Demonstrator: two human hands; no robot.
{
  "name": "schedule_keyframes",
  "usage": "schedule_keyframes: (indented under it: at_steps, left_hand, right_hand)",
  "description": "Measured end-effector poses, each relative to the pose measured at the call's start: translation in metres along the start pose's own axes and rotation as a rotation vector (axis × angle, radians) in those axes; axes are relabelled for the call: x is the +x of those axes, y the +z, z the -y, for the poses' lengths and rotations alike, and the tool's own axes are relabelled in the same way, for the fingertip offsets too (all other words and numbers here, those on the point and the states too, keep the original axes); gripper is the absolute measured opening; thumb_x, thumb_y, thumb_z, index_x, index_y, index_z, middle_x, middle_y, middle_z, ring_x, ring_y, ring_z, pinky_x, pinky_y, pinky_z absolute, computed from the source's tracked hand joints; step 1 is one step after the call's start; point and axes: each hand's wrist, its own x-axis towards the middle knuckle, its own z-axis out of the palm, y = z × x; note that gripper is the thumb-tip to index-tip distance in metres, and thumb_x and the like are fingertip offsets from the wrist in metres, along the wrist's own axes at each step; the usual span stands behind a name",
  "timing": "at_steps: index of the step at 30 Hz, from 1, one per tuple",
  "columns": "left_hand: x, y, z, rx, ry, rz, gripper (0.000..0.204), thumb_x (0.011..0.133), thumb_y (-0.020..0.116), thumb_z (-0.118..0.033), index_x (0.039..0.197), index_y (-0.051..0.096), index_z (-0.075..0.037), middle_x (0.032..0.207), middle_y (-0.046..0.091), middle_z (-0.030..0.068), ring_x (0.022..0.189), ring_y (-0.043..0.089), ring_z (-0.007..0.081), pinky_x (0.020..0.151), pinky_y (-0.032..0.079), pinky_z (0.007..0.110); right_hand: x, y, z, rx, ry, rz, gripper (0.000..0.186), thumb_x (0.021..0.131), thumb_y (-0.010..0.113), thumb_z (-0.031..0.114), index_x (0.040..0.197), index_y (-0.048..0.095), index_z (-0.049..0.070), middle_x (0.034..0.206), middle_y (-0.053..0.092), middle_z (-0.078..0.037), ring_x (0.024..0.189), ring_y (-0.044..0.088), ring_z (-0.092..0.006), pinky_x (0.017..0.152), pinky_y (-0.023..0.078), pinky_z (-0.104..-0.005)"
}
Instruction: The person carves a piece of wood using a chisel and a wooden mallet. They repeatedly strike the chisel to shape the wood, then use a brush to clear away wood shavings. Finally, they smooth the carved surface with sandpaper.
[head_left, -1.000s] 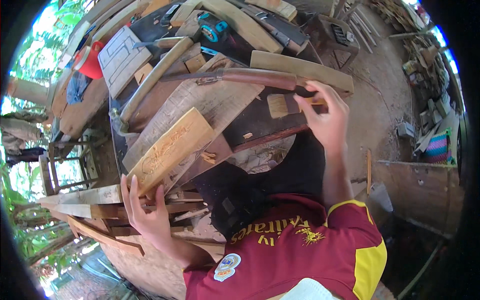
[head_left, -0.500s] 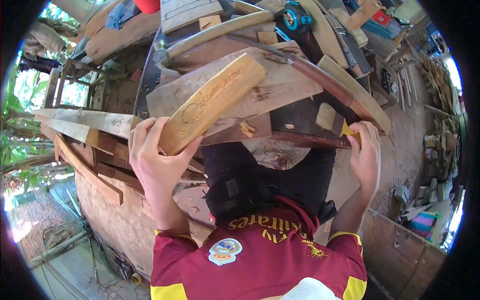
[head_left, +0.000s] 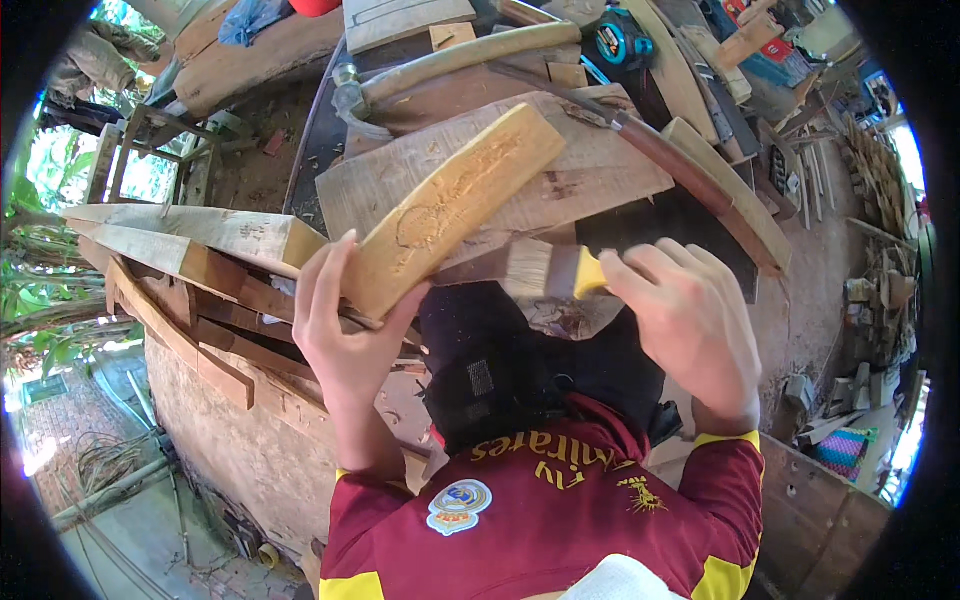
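My left hand grips the lower end of a pale wooden block with a carved design on its face, tilted up toward the upper right. My right hand is closed on the yellow handle of a wide paintbrush, whose bristles point left, just right of the block's lower part. Beyond them lie a wide weathered board, a long tool with a reddish wooden handle and a hammer with a long curved wooden handle.
A dark worktable carries wood pieces and a teal-and-black tape measure. Long planks project at the left. A wooden frame stands farther back, near a blue plastic bag. Stacked offcuts line the right side.
My right hand has taken the brush off the table and moved it left, beside the block. My left hand has lifted the block slightly and shifted right. The view has also turned.
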Motion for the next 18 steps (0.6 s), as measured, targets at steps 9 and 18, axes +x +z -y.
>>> schedule_keyframes:
  at_steps: [9,18]
  left_hand:
    - [-0.018,0.006,0.017,-0.118,0.007,-0.054,0.077,0.057,0.093,-0.013,0.124,0.060,0.002,0.114,0.064,0.0153,0.105,0.063,0.0266,0.088,0.052,0.036]
    - [0.010,-0.004,-0.001,-0.472,-0.125,-0.213,0.110,0.056,0.092,0.000,0.148,0.031,0.002,0.133,0.051,0.0171,0.111,0.058,0.0240,0.084,0.054,0.032]
  right_hand:
    - [-0.023,-0.046,-0.012,-0.118,0.435,0.099,0.025,0.082,0.062,0.004,0.107,0.065,0.003,0.094,0.066,-0.015,0.090,0.063,-0.0359,0.079,0.048,-0.0436]
    - [-0.005,-0.050,-0.026,0.017,0.372,-0.200,0.033,0.076,0.072,-0.003,0.107,0.064,-0.001,0.096,0.069,-0.016,0.085,0.068,-0.0280,0.075,0.051,-0.0329]
